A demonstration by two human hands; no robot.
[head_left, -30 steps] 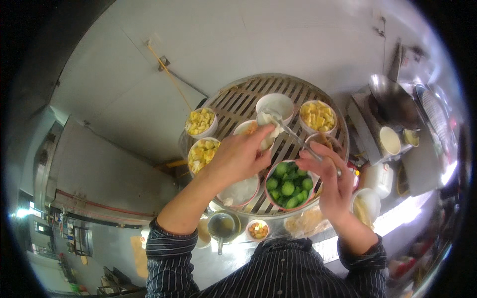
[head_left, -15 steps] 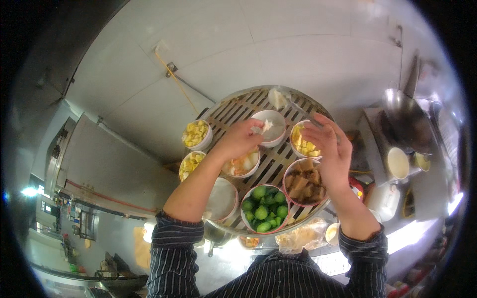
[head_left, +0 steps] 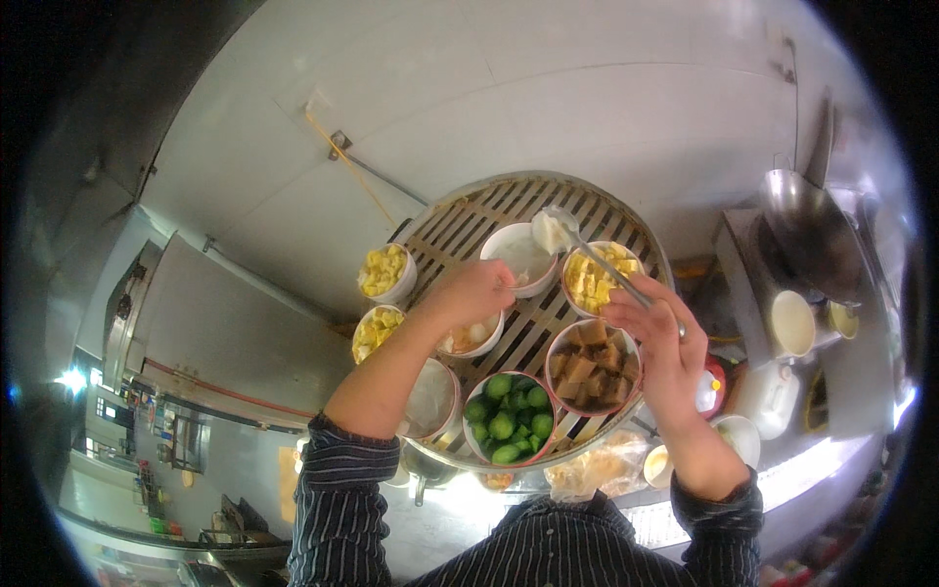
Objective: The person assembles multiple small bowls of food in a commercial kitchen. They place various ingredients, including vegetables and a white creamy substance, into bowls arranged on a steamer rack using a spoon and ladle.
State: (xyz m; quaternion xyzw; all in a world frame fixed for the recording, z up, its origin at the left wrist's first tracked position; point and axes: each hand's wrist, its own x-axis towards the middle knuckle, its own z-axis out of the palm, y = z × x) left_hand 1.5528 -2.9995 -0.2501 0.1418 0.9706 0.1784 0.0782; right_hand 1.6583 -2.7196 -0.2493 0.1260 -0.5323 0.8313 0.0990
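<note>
My right hand [head_left: 657,328] grips the handle of a metal spoon [head_left: 606,266], whose bowl carries a whitish lump beside the rim of a white bowl [head_left: 509,235]. The white bowl has pale liquid and some whitish pieces in it. My left hand [head_left: 474,292] has its fingertips pinched together at that bowl's near left edge; what they hold, if anything, I cannot make out. Below the spoon handle stands a bowl of yellow chunks [head_left: 593,282]. Under my left hand, partly hidden, is a bowl of orange and whitish pieces [head_left: 473,339].
A round slatted rack [head_left: 548,196] carries the bowls, among them green vegetables [head_left: 509,416], brown cubes [head_left: 592,367], two more of yellow chunks [head_left: 384,269] at left and a plain pale one [head_left: 428,396]. A wok [head_left: 807,235] stands at far right, a white jug [head_left: 768,399] below it.
The spoon has tilted and come down toward the white bowl's right rim. My left hand has shifted slightly down toward that bowl's near edge; the whitish piece in its fingers no longer shows clearly.
</note>
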